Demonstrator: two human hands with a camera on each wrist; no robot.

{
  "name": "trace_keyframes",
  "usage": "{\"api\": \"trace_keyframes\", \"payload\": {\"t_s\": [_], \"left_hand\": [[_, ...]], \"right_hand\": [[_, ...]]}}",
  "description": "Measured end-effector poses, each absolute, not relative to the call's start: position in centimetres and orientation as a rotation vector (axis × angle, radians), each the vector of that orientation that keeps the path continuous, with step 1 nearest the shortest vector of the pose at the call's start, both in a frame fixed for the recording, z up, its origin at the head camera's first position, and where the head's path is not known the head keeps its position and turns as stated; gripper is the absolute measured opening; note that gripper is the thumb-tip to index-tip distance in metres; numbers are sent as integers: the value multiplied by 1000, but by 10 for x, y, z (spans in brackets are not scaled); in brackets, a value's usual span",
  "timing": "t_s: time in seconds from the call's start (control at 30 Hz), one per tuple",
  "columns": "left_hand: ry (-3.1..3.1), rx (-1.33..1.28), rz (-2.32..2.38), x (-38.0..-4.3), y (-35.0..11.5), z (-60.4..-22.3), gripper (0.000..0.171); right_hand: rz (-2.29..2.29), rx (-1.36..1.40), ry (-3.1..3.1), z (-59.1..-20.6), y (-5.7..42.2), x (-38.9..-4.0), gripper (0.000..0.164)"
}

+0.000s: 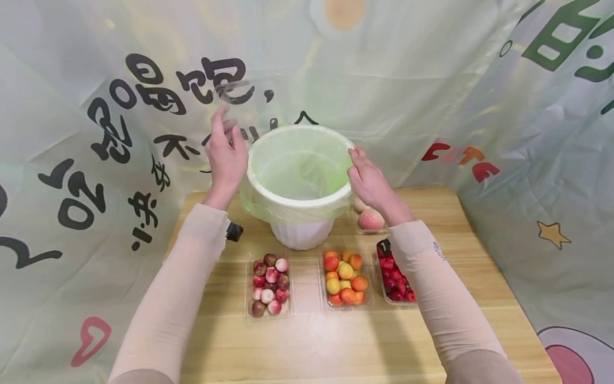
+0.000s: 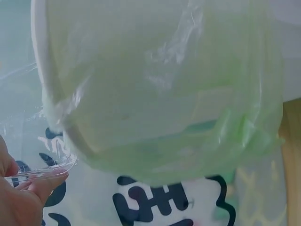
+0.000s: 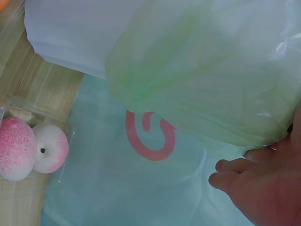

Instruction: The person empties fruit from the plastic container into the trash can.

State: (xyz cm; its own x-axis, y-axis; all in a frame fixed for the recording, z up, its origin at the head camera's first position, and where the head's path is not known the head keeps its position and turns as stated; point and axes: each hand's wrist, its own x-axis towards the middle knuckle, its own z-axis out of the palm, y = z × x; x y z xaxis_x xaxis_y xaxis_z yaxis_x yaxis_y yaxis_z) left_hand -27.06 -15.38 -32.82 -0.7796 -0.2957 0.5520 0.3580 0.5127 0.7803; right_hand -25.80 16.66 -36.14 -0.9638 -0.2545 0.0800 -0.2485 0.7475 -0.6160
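A white trash can [image 1: 302, 234] stands on the table, lined with a thin pale-green bag [image 1: 307, 170] folded down over its rim. At the can's left side, my left hand [image 1: 226, 160] pinches a clear plastic container [image 2: 59, 167]; its full shape is hard to make out against the backdrop. The right hand [image 1: 371, 181] grips the bagged rim on the right, its fingertips against the bag in the right wrist view. That hand's thumb is largely hidden.
On the wooden table [image 1: 312, 341] sit clear boxes of dark-red and pink fruit [image 1: 271, 282], orange and yellow fruit [image 1: 345, 280], red berries [image 1: 395, 280] and peaches [image 1: 371, 218]. The right forearm partly covers the berries. A printed cloth backdrop [image 1: 384, 80] surrounds the table.
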Motion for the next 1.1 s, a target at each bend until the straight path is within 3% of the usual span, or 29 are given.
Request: {"api": "trace_keyframes", "payload": {"t_s": [0.53,1.1], "left_hand": [[-2103,114,-1328,-239,-204,-327,50],[-2162,340,-1451,-207,-248,-354,51]], "right_hand": [[-997,-453,2908,-358,168,-260,68],[-979,-449,2910,-357,168,-259,67]]}}
